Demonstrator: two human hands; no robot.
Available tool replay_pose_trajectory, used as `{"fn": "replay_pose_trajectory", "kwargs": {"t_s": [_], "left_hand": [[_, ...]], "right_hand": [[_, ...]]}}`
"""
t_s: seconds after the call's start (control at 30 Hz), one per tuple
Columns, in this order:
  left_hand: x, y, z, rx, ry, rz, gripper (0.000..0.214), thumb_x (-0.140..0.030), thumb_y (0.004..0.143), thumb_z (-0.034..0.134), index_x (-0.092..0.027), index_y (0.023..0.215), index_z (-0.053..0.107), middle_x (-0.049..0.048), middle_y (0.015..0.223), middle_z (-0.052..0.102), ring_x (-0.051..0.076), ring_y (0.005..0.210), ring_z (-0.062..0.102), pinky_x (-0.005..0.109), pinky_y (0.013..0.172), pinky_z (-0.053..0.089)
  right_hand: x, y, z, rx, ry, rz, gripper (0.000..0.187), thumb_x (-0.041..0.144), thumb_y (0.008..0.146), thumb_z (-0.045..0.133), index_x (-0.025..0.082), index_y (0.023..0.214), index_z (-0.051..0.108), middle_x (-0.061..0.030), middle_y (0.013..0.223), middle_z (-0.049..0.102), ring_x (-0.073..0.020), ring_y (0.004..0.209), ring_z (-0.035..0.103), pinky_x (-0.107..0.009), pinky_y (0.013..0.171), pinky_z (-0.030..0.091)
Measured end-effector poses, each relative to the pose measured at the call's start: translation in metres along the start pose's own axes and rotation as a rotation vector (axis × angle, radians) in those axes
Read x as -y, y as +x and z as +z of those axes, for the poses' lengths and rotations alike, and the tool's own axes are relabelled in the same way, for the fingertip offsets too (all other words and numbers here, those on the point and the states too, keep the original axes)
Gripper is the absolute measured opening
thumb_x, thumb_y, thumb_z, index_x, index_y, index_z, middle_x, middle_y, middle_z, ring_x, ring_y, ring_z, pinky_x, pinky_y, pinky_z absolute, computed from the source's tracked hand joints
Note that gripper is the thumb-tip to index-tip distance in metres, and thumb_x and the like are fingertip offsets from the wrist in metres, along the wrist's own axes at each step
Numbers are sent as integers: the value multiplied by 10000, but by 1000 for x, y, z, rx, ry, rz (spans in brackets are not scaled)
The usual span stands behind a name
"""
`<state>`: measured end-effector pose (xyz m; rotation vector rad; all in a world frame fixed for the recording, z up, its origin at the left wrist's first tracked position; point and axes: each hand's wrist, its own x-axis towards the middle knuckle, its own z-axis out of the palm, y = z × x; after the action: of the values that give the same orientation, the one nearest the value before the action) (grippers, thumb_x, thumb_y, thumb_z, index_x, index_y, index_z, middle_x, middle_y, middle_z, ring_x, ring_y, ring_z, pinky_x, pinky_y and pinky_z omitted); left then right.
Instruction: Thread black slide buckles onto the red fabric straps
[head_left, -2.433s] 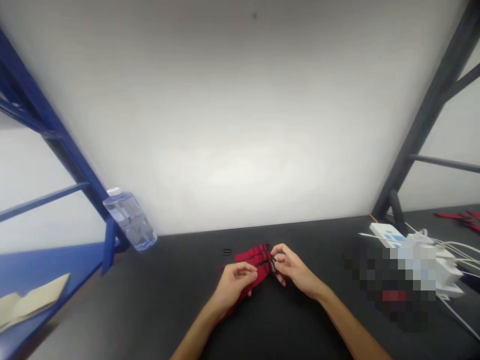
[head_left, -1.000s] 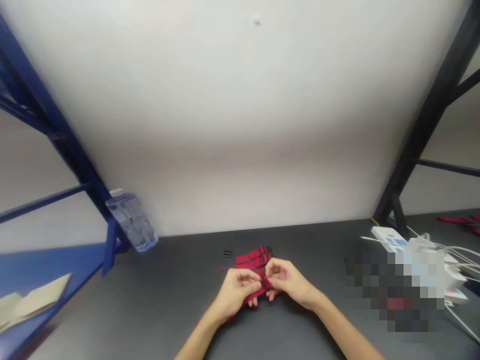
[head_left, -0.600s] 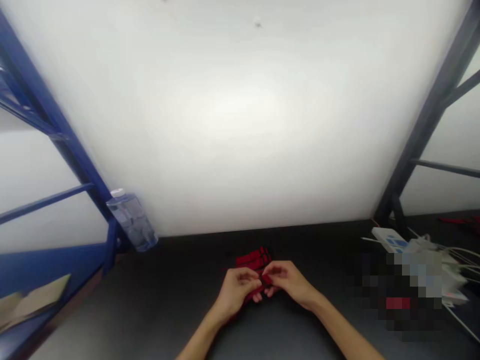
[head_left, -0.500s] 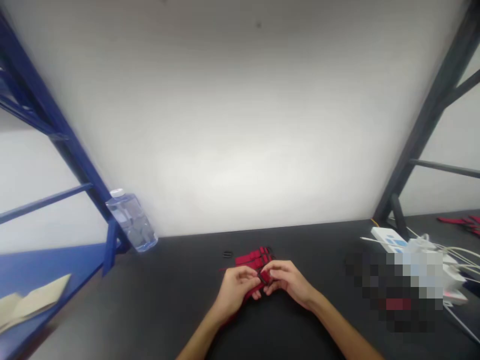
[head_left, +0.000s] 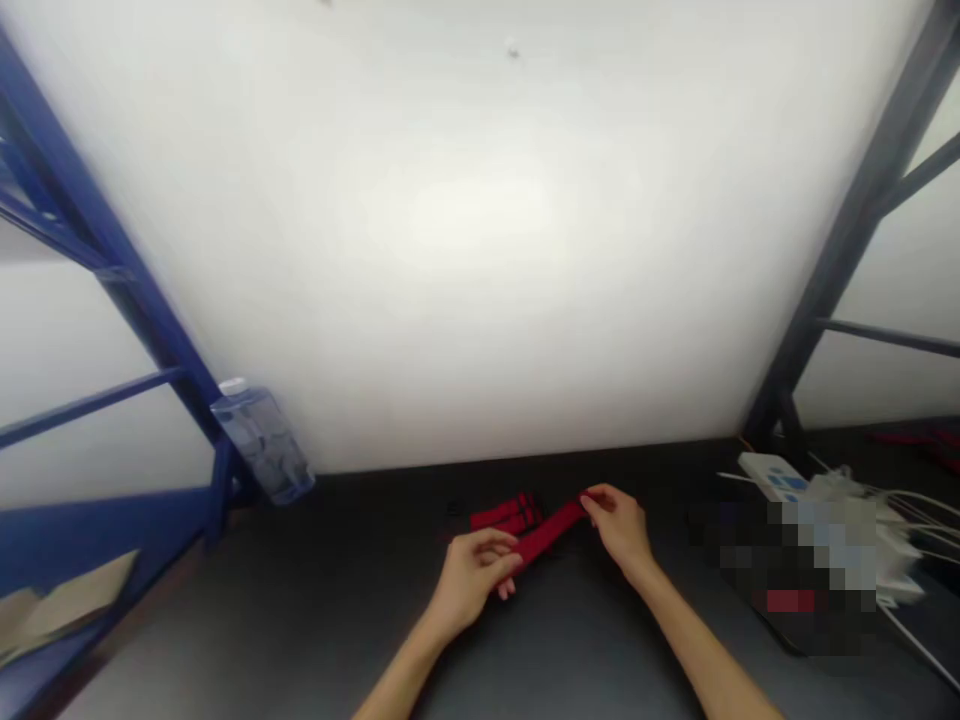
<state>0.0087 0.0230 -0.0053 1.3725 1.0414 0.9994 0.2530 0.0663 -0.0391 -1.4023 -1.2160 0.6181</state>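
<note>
Red strap [head_left: 550, 531] was pinched by left hand [head_left: 466, 578] and right hand [head_left: 622, 526]; tugging risked freeing its far end, seemingly barely gripped.

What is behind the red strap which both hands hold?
Behind this strap, other red straps with black parts lie on the table; what the left hand covers cannot be seen.

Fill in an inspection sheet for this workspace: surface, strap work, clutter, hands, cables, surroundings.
Surface: black tabletop.
Job's things: red strap, running slantwise beside other red straps with dark bands.
Clutter: clear bottle at back left; white box with blue markings at right.
Hands: left hand and right hand each pinch the red strap.
Cables: white cables at far right.
Surroundings: pale wall behind, blue frame left, dark frame right.
</note>
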Motion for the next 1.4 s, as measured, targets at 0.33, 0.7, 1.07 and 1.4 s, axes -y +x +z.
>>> {"fn": "replay_pose_trajectory", "kwargs": {"t_s": [0.33, 0.7, 1.07, 1.4], "left_hand": [[6, 2, -3, -1, 25, 34, 307, -328, 723, 762, -95, 886, 647, 52, 675, 677, 151, 482, 637, 234, 460, 487], [-3, -3, -2, 61, 104, 72, 251, -283, 746, 730, -119, 925, 666, 60, 721, 698, 162, 560, 635, 248, 517, 500], [13, 28, -90, -292, 1107, 396, 379, -245, 940, 458, -211, 1299, 573, 116, 1280, 601, 270, 1220, 484, 433, 1005, 403], [17, 38, -94, -228, 1186, 331, 153, -223, 899, 543, -194, 1019, 633, 96, 1099, 661, 246, 1080, 568, 373, 930, 416]], "right_hand": [[6, -8, -4, -153, -439, -197, 186, 311, 758, 579, 189, 877, 653, -83, 875, 667, -233, 738, 599, -320, 660, 441], [54, -52, 24, 579, -33, -332, 141, 173, 806, 598, 190, 898, 703, -15, 760, 650, -124, 563, 509, -236, 541, 396], [52, -48, 15, 512, -1, -231, 99, 223, 810, 595, 165, 777, 668, 16, 609, 548, -118, 533, 445, -231, 515, 333], [59, -51, 16, 488, -19, -243, 117, 234, 819, 576, 163, 754, 643, 20, 594, 551, -109, 504, 449, -224, 498, 325]]}}
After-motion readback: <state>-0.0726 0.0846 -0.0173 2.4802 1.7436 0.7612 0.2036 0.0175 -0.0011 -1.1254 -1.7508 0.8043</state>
